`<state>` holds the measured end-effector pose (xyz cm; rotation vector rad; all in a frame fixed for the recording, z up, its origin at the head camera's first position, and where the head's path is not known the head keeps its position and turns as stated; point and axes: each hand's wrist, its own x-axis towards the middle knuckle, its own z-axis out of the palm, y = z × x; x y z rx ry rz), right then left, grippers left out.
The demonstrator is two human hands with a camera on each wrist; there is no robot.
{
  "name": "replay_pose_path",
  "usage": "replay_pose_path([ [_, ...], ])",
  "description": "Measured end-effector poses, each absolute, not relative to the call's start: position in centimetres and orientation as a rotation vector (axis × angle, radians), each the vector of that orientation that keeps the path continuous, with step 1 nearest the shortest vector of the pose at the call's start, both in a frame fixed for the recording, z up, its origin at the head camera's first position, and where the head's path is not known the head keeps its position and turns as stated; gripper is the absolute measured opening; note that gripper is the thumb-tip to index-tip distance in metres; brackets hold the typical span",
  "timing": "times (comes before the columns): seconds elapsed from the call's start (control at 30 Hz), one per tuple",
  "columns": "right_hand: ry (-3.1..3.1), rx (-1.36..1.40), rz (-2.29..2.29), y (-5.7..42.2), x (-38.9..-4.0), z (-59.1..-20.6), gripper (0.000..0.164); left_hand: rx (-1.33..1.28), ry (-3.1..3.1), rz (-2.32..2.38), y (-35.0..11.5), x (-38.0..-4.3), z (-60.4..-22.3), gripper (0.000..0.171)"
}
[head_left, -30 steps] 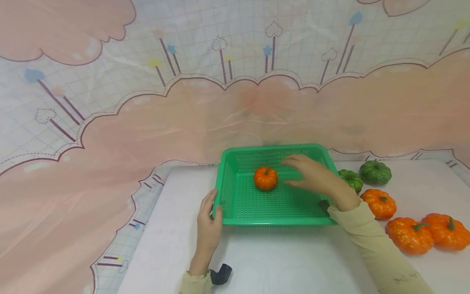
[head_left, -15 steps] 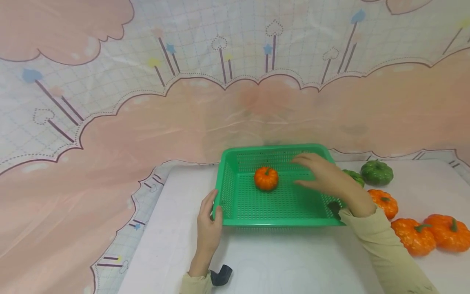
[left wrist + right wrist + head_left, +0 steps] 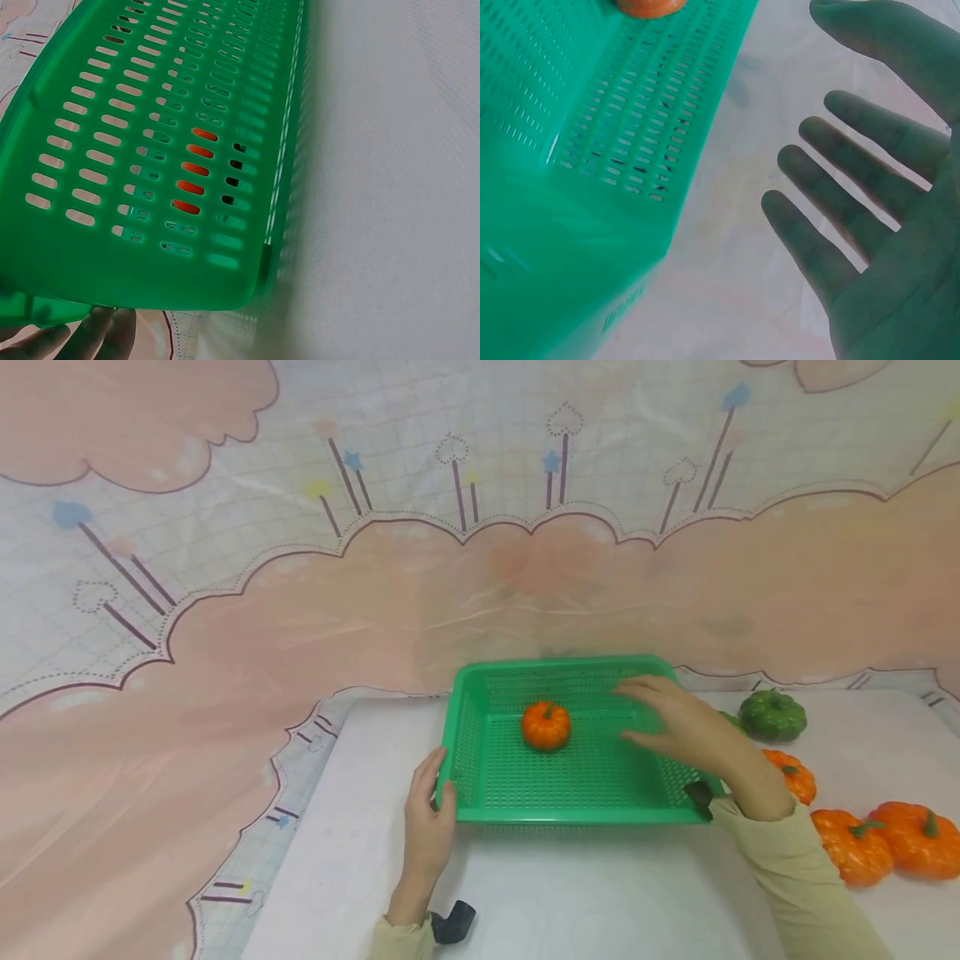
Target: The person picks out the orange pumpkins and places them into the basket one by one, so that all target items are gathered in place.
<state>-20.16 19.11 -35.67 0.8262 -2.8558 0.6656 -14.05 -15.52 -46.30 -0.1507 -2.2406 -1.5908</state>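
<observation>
A small orange pumpkin (image 3: 546, 725) sits inside the green plastic basket (image 3: 577, 816), left of its middle. My left hand (image 3: 429, 827) holds the basket's near left corner, thumb at the front and fingers along the side. In the left wrist view, fingertips (image 3: 116, 334) touch the basket's edge; orange shows through the slots. Over the basket's right part hovers my right hand (image 3: 682, 722), fingers spread and nothing in them. The right wrist view shows that hand (image 3: 885, 225) apart from the basket wall, with the orange pumpkin (image 3: 651, 6) cut off at the top.
Right of the basket lie a dark green pumpkin (image 3: 772, 716), a lighter green one (image 3: 733, 723) mostly hidden by the right hand, and orange pumpkins (image 3: 917, 841), one (image 3: 791, 775) partly covered by the arm. A patterned cloth (image 3: 480, 585) hangs behind the white table (image 3: 337, 860).
My right hand has drifted to the right, away from the orange pumpkin, its fingers staying apart. The left hand, basket and pumpkin have stayed put.
</observation>
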Motion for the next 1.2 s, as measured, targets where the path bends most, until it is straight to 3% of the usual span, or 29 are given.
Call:
replay_pose_path([
  [1.2, -2.717, 0.745, 0.764, 23.3, -17.7, -36.6, 0.060, -0.122, -2.272, -1.575, -15.4, -14.0, -46.1, 0.046],
])
